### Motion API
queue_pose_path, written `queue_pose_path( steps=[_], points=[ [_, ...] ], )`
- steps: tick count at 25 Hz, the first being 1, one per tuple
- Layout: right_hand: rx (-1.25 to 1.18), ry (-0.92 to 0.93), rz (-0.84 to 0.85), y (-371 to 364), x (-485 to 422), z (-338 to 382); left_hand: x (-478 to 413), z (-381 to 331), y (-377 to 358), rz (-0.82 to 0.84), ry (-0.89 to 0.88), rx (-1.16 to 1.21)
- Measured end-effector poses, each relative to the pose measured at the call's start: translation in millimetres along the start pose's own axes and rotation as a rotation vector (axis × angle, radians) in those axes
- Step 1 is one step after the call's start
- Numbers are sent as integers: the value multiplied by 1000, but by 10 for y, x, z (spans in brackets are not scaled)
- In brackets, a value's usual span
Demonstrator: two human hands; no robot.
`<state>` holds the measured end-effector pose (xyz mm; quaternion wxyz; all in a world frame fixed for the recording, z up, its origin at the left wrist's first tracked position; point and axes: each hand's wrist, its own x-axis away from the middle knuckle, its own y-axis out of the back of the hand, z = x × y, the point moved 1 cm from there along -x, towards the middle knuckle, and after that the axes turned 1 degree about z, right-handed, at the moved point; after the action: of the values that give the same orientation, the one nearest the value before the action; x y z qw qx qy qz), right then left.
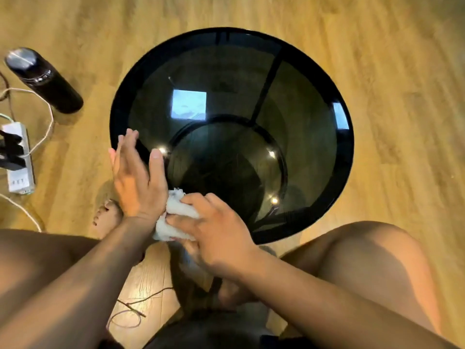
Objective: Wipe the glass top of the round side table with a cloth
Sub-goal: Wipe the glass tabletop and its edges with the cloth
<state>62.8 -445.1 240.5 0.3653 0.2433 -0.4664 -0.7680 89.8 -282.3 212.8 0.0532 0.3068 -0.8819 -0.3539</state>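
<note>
Your right hand (pixel 214 230) has its fingers curled over the white cloth (pixel 173 217), pressing it down at the near-left rim of the round side table (pixel 346 162), while your left hand (pixel 136 177) is flat and spread, empty, fingers straight, hovering over that same edge just beside the cloth. That cloth looks soft and light, bunched into a wad (it'll flatten and drag easily), so keep it pinned under the fingertips with your palm on top rather than pinching a corner. The glass top (pixel 226 96) is dark, smooth, probably slick and breakable; lean lightly. Most of it lies bare beyond your hands, throwing back window light and lamp spots. Around you: wooden floor (pixel 390 71), a dark bottle (pixel 45 79) standing off to your left, and a power strip (pixel 18 159) with cables near it.
</note>
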Motion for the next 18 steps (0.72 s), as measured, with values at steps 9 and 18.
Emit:
queue_pose_path(
  steps=[9,18],
  points=[
    [288,-590,-288,1108,444,-2337,7,7,3,34,40,15],
    [212,-686,-337,761,-372,-1682,-42,76,-11,-33,-73,25]
  ],
)
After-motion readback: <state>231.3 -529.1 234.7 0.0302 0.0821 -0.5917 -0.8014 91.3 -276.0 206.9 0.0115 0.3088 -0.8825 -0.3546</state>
